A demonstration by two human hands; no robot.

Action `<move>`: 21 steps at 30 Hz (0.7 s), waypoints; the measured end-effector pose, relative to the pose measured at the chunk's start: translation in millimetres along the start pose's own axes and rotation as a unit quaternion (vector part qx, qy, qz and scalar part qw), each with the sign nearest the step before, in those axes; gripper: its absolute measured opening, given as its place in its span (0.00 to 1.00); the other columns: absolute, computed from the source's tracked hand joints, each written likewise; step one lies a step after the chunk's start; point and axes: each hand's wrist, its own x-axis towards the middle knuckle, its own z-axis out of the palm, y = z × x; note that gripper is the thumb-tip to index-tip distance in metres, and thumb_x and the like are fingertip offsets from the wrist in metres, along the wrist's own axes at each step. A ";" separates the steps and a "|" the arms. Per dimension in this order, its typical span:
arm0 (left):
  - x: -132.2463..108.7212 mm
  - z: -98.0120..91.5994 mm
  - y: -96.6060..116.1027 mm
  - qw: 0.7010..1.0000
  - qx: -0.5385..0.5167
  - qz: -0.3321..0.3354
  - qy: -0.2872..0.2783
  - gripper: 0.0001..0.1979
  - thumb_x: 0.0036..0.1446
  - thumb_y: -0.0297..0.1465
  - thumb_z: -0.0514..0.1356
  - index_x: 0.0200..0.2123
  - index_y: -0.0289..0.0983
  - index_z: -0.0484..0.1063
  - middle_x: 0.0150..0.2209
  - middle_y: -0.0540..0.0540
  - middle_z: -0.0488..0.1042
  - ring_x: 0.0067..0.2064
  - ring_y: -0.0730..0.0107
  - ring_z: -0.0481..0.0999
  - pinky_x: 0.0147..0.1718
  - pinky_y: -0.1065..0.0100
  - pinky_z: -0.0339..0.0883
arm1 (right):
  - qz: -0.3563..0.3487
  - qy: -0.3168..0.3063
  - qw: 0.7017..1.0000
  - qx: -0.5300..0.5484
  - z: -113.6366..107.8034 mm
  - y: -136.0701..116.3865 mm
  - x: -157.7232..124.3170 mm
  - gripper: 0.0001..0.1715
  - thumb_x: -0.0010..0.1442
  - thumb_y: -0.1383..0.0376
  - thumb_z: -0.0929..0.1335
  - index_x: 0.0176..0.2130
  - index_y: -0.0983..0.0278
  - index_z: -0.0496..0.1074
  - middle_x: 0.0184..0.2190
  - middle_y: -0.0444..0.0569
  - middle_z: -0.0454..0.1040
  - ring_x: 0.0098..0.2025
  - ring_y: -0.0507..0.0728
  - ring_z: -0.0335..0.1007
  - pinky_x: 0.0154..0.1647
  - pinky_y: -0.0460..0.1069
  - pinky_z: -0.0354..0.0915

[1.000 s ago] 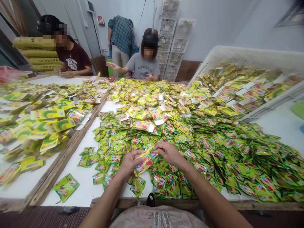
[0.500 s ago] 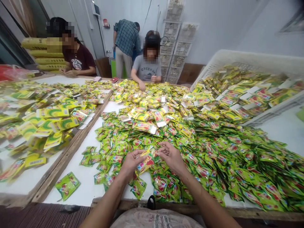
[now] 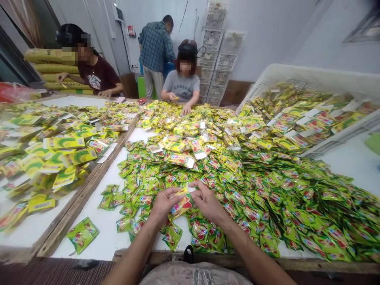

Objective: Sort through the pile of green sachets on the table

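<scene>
1. While the left hand (image 3: pixel 162 204) clamps one yellow box (image 3: pixel 179 209) between thumb and fingers, the right hand (image 3: pixel 209 204) is curled at its far end, thumb and forefinger at the white flap (image 3: pixel 192 189); whether they pinch it I cannot tell.
2. The box is tilted, in front of the body and above the near edge of the packets (image 3: pixel 285 206); the hands cover both its ends.
3. Counted from near to far: two hands, one box between them, one loose packet (image 3: pixel 82 235) lying apart at the left, one wooden strip (image 3: pixel 99 171), one big crate (image 3: pixel 326 75), three other people. The packets and the piled boxes overlap too much to count.
4. Nearest around the hands, green packets lie on the white table (image 3: pixel 103 241), spreading far to the right.
5. The strip runs away from the body on the left; beyond it lies the left heap (image 3: pixel 65 158) of yellow boxes.
6. Straight ahead, the middle heap (image 3: pixel 178 146) of boxes lies against and over the packets, some flaps showing white.
7. To the right, the crate leans tilted, full of boxes that hide its floor.
8. Across the table, a person in grey (image 3: pixel 182 85) has one hand on the boxes; a person in dark red (image 3: pixel 102 75) sits before yellow sacks (image 3: pixel 53 67). Farthest, a person in a checked shirt (image 3: pixel 156 45) stands near stacked baskets (image 3: pixel 212 41).
</scene>
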 end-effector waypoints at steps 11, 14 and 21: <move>2.6 -55.2 54.5 0.981 0.192 0.011 -0.003 0.23 0.41 0.39 0.67 0.39 0.33 0.71 0.31 0.44 0.77 0.28 0.66 0.76 0.28 0.68 0.68 | -0.008 -0.028 0.988 0.150 9.4 -2.1 29.2 0.17 0.54 0.62 0.65 0.45 0.62 0.62 0.26 0.43 0.72 0.25 0.52 0.67 0.26 0.46 0.62; 11.1 -88.8 112.0 0.887 0.244 0.232 0.316 0.34 0.44 0.43 0.63 0.53 0.34 0.61 0.45 0.39 0.72 0.40 0.60 0.75 0.38 0.61 0.69 | -0.046 0.123 0.991 -0.037 -11.7 9.2 46.0 0.10 0.54 0.66 0.63 0.39 0.62 0.68 0.33 0.48 0.74 0.34 0.56 0.69 0.36 0.51 0.64; 64.6 -51.1 132.9 0.682 0.597 0.363 0.216 0.32 0.53 0.41 0.57 0.58 0.34 0.57 0.57 0.36 0.62 0.59 0.50 0.58 0.56 0.51 0.52 | -0.022 0.135 0.922 -0.361 -42.8 47.5 72.6 0.26 0.51 0.74 0.65 0.51 0.65 0.67 0.46 0.55 0.70 0.49 0.63 0.62 0.47 0.54 0.58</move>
